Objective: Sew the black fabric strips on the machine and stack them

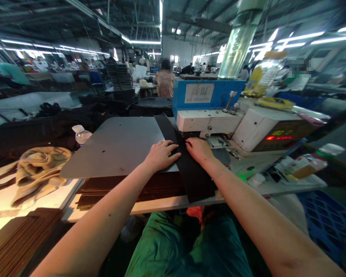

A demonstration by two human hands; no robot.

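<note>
A long black strip of material (pixel 194 175) runs from the grey metal plate (pixel 127 142) toward the front table edge, where its near end hangs over. My left hand (pixel 163 154) lies on the plate beside the strip, fingers stretched out and their tips on the strip's left side. At the strip's right edge, my right hand (pixel 200 150) has its fingers bent together on the material, close under the head of a white and blue machine (pixel 209 119). Its thumb is mostly hidden. Brown sheets (pixel 103 188) are stacked beneath the plate.
Left of the plate are a crumpled cloth (pixel 42 169), a white-capped bottle (pixel 81 134) and a stack of brown pieces (pixel 23 242). On the right stand a control box (pixel 276 134) with red digits and a bottle (pixel 314 163). A blue crate (pixel 323 219) sits below.
</note>
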